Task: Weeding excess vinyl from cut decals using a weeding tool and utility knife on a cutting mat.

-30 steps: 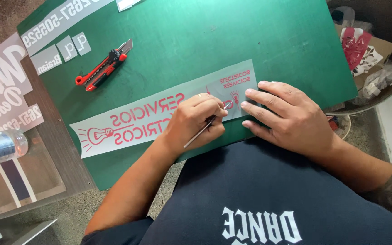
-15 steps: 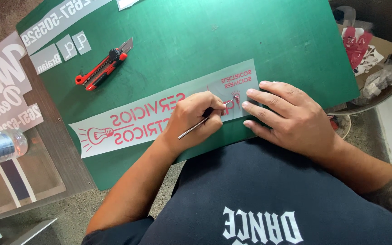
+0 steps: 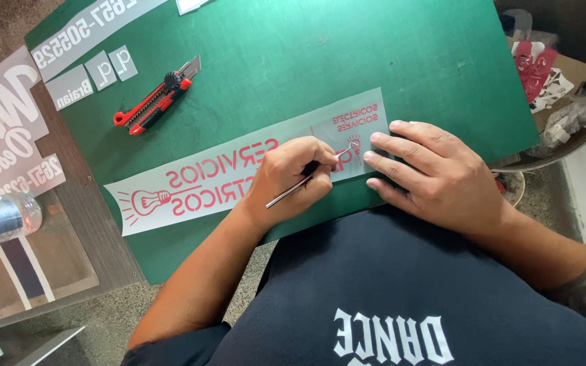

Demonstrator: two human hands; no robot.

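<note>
A long pale vinyl strip with red lettering and a red bulb drawing lies across the green cutting mat. My left hand grips a thin metal weeding pick. Its tip rests on the small red design near the strip's right end. My right hand lies flat with fingers spread, pressing down that right end of the strip just beside the pick's tip.
A red and black utility knife lies on the mat at upper left. Grey vinyl pieces sit at the mat's far left corner. A bin of red and white scraps stands at right. A clear bottle lies at left.
My left hand has turned slightly and the pick's tip has edged right onto the small red design. My right hand stays pressed on the strip.
</note>
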